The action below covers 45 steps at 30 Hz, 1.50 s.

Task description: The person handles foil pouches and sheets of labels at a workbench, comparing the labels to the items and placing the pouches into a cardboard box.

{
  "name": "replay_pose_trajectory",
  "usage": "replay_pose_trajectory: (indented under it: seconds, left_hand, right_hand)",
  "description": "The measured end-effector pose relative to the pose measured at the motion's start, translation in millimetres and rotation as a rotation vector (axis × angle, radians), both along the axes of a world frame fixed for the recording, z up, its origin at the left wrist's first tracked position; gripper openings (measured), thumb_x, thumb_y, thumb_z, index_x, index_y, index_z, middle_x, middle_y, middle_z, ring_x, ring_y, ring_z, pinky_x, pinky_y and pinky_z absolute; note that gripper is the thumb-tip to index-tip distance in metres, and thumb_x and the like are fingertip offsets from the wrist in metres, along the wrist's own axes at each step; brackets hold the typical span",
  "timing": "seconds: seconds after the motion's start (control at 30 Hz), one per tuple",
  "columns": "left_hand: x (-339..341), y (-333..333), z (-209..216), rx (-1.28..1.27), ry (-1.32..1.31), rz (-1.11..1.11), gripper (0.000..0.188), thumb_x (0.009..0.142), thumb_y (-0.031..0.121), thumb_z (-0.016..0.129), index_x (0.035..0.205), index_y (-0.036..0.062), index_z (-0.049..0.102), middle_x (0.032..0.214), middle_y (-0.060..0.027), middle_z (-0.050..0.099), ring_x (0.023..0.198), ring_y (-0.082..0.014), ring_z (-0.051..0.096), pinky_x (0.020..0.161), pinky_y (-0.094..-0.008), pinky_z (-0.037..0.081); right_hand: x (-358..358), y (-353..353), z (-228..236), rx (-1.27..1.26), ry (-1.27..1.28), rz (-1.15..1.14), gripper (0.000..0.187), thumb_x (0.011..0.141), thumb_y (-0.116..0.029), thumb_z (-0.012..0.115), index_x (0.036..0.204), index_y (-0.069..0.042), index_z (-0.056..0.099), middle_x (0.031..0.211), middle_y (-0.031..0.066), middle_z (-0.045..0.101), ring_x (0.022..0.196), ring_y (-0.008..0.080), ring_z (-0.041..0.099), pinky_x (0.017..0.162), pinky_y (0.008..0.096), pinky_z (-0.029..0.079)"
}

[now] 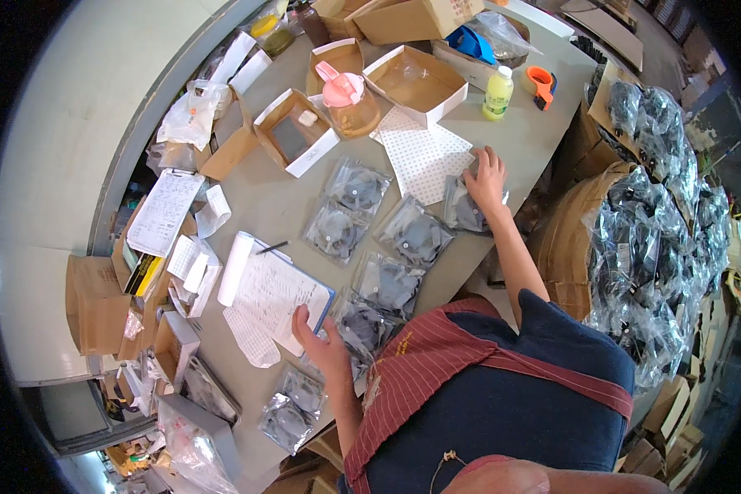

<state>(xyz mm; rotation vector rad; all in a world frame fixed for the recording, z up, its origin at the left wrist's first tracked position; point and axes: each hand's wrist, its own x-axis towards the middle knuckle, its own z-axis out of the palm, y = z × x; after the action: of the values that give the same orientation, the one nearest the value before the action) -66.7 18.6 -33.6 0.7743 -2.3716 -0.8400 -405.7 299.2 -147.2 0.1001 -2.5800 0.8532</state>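
My right hand (487,179) reaches out over a clear plastic bag (461,210) with a dark part inside, its fingers stretched out at the edge of a white sheet dotted with small round marks (424,156). My left hand (324,347) is held beside the lower corner of a blue clipboard (328,303) with handwritten paper, fingers apart and nothing in them. Several more clear bags with dark coiled parts (413,232) lie between the hands and toward the table's middle. Two silvery bags (286,424) lie near my left forearm.
A pink-lidded jug (354,111), open cardboard trays (420,82), a yellow-green bottle (498,92) and an orange tape roll (538,81) stand at the far side. A pen (272,247) lies on the clipboard. Right of the table, a big carton (580,239) overflows with bagged parts.
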Motion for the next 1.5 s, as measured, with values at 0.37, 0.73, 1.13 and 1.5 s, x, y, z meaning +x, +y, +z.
replay_pose_trajectory:
  seconds: [0.37,0.73,1.13,1.5]
  left_hand:
    - [-8,27,-10,-0.041,-0.08,-0.091,0.043,0.087,0.005,0.062,0.127,-0.0017,0.051,0.131,-0.0215,0.049,0.122,-0.0355,0.048,0.105,-0.0417,0.036]
    - [4,39,-15,0.212,0.069,0.069,0.048,0.087,0.003,0.062,0.132,-0.0016,0.048,0.13,-0.0184,0.052,0.117,-0.0308,0.053,0.102,-0.039,0.04]
    - [11,33,-23,0.215,0.002,0.051,0.052,0.087,0.003,0.063,0.135,-0.0018,0.045,0.131,-0.0176,0.053,0.115,-0.0279,0.056,0.1,-0.0372,0.042]
    - [9,36,-28,0.446,0.13,0.089,0.049,0.09,0.004,0.06,0.136,-0.0011,0.044,0.135,-0.0161,0.05,0.116,-0.0254,0.056,0.098,-0.036,0.043]
  right_hand:
    - [-36,-12,5,0.214,-0.024,-0.046,0.072,0.071,-0.044,0.079,0.126,-0.006,0.054,0.135,0.0163,0.048,0.124,0.038,0.042,0.104,0.0509,0.029]
    - [-43,-13,28,0.356,-0.278,0.01,0.085,0.062,-0.052,0.085,0.117,0.004,0.052,0.115,0.0196,0.055,0.109,0.0353,0.052,0.092,0.0447,0.045]
    - [-59,-10,8,0.053,-0.396,0.181,0.072,0.063,-0.033,0.084,0.115,0.004,0.05,0.097,0.027,0.065,0.092,0.0394,0.065,0.083,0.0434,0.053]
    - [-49,-8,51,-1.095,-0.526,0.139,0.037,0.078,-0.003,0.067,0.11,0.004,0.05,0.08,0.014,0.064,0.057,0.022,0.064,0.048,0.0309,0.05]
